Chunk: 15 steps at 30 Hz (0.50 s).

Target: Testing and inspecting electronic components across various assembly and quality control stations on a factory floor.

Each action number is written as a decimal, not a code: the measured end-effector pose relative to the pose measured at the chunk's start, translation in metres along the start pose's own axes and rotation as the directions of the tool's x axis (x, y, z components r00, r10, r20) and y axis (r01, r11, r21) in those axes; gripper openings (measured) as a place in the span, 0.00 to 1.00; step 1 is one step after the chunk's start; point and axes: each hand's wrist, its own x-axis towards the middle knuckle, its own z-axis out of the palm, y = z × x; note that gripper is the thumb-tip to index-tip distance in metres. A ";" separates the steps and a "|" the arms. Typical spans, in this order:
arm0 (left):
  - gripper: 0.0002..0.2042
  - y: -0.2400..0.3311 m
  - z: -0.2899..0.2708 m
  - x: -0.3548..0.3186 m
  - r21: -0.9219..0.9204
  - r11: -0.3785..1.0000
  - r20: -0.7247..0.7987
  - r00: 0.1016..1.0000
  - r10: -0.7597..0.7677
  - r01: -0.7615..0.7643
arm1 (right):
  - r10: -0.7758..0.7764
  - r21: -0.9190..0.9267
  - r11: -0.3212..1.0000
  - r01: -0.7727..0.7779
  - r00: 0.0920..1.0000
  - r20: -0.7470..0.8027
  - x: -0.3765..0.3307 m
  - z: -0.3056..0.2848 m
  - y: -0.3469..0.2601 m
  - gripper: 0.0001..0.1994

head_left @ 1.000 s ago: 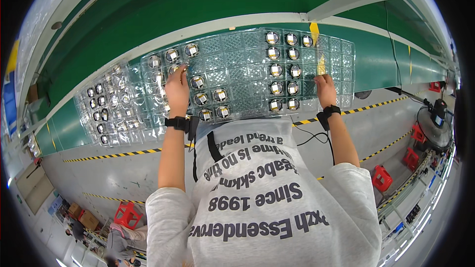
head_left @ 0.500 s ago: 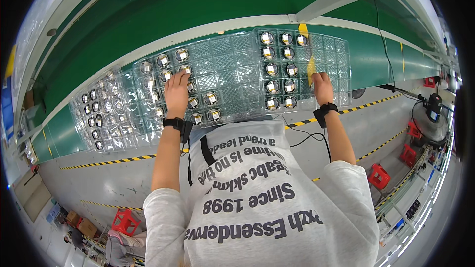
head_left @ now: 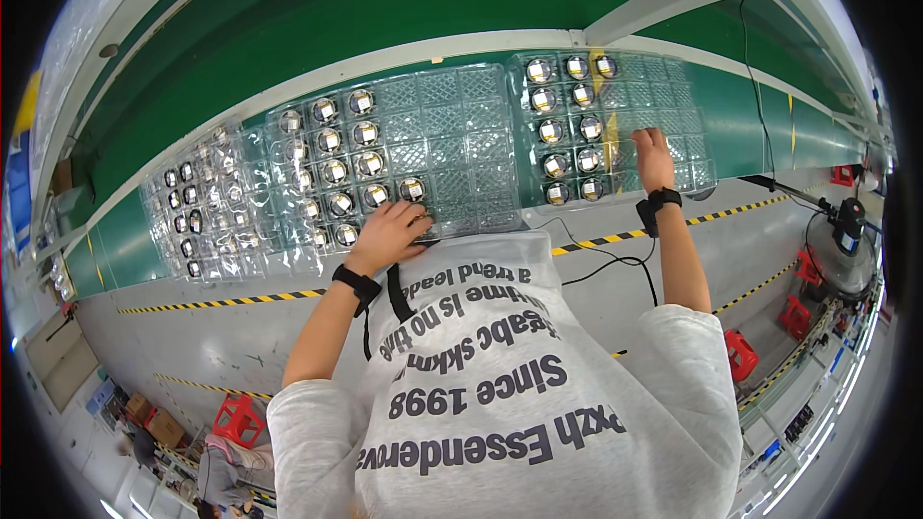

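Round black parts with pale square labels sit in cells of clear plastic trays. At the near edge of the middle tray (head_left: 452, 135), my left hand (head_left: 387, 234) is closed, its fingertips bent down over a cell. A round part at those fingertips is mostly hidden by them. Just beyond the fingers a labelled round part (head_left: 411, 189) lies in its cell. My right hand (head_left: 656, 163) hangs over the part-free cells of the right tray (head_left: 663, 96), fingers curled downward; what they hold, if anything, is hidden. Left of it, round parts (head_left: 588, 160) fill two columns.
Another filled tray (head_left: 207, 202) lies at the left on the green bench (head_left: 740, 115). A white metal frame (head_left: 663, 5) rises behind. Black cables hang near my right wrist. Beyond the bench are striped floor tape, red stools (head_left: 740, 356) and a large fan (head_left: 835, 240).
My left hand has moved right and toward me, from the middle tray's upper cells to its near edge. My right hand has shifted slightly right and away. The view has shifted a little.
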 end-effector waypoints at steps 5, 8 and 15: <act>0.11 0.007 0.011 -0.001 0.100 0.993 0.091 0.994 0.061 -0.070 | 0.088 -0.053 0.995 -0.086 0.995 0.052 -0.007 0.008 0.020 0.06; 0.10 0.008 0.017 -0.007 0.074 0.995 0.096 0.993 0.066 -0.073 | 0.100 -0.044 0.994 -0.097 0.993 0.069 -0.010 0.017 0.028 0.06; 0.09 0.012 0.014 -0.017 -0.004 1.000 -0.061 0.998 0.011 -0.012 | 0.167 -0.060 0.985 -0.163 0.983 0.071 -0.011 0.041 0.025 0.10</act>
